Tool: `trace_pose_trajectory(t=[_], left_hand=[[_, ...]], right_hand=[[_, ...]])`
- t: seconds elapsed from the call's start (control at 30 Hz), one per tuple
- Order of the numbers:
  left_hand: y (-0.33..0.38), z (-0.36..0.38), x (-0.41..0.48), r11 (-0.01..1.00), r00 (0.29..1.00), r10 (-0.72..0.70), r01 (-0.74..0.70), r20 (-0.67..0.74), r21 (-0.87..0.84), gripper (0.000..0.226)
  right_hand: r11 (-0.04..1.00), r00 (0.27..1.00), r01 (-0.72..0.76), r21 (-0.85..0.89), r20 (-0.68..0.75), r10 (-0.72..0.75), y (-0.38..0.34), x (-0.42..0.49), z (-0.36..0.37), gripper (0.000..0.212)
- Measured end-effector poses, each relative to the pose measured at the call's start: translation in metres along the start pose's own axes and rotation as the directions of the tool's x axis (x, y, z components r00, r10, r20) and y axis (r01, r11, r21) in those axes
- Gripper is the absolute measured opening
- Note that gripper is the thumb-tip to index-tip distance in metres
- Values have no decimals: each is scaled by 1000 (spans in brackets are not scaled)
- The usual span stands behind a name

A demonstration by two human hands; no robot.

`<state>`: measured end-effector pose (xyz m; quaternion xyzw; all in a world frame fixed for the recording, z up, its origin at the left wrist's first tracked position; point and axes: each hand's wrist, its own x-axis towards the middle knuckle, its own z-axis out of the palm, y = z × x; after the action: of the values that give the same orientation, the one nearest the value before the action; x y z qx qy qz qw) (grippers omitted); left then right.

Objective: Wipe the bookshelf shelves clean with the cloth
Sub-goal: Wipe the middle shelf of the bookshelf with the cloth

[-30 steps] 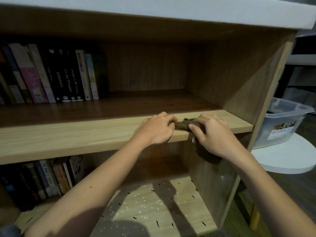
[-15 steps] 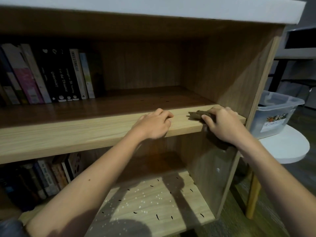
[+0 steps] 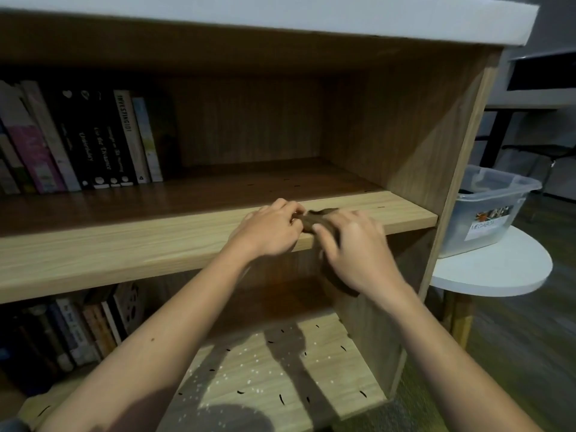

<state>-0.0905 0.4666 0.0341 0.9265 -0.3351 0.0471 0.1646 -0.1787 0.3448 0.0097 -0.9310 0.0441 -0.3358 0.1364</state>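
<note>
A small brown cloth (image 3: 314,219) lies on the front edge of the middle shelf (image 3: 156,244) of the wooden bookshelf. My right hand (image 3: 358,251) grips the cloth from above and is blurred by motion. More of the cloth hangs under that hand, below the shelf edge. Just left of the cloth, my left hand (image 3: 268,230) rests on the shelf edge with its fingers curled, its fingertips against the cloth's left end. The lower shelf (image 3: 343,378) carries white crumbs and dark specks. A few dark specks lie at the back of the middle shelf.
Books (image 3: 93,138) stand in a row at the left of the middle shelf, and more books (image 3: 78,332) stand at the lower left. Right of the bookshelf, a clear plastic bin (image 3: 492,213) sits on a round white side table (image 3: 505,269).
My right hand has slid the cloth from the shelf's right end back to the left, up against my left hand. The left hand has stayed in place.
</note>
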Motion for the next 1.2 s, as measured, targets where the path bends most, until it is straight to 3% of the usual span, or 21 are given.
trace_pose_trajectory(t=[0.07, 0.2, 0.37, 0.47, 0.53, 0.57, 0.67, 0.77, 0.93, 1.1, 1.2], left_hand=[[-1, 0, -1, 1000, 1000, 5, -5, -3, 0, 39], [-4, 1, 1, 1000, 1000, 26, -26, 0, 16, 40], [-3, 1, 3, 1000, 1000, 4, -5, -15, -12, 35], [3, -4, 9, 999, 999, -34, 34, 7, 35, 34], [11, -6, 16, 991, 1000, -23, 24, -4, 129, 36], [14, -4, 19, 989, 1000, -10, 11, -8, 144, 38], [16, 5, 22, 1000, 1000, 0, -1, 21, 27, 44], [12, 7, 26, 1000, 999, -10, 11, 39, -28, 45], [12, 8, 28, 999, 1000, 1, 0, 18, -42, 43], [12, 8, 27, 999, 1000, 7, -6, 12, -53, 44], [11, 8, 28, 998, 1000, 2, -2, 1, -57, 44]], right_hand=[[999, 1000, 19, 28, 13, -20, 3, -1, -4, 33], [984, 985, -172, -42, -10, 171, 39, 11, -18, 34], [987, 997, 58, 152, 43, -65, 7, -8, -14, 32], [973, 999, -31, 229, 28, 25, 29, 12, -36, 31], [986, 991, -119, 119, -50, 126, 59, 41, -48, 35], [980, 981, -190, 54, -12, 191, 72, 54, -50, 39], [935, 901, -298, -194, 265, 342, 89, 75, -35, 52], [964, 928, -124, -237, 317, 197, 80, 69, -15, 47], [999, 974, 43, 11, 224, -44, 69, 28, -31, 36], [973, 939, -185, -140, 267, 217, 95, 69, -26, 34], [991, 969, -97, -94, 217, 115, 63, 63, -6, 33]])
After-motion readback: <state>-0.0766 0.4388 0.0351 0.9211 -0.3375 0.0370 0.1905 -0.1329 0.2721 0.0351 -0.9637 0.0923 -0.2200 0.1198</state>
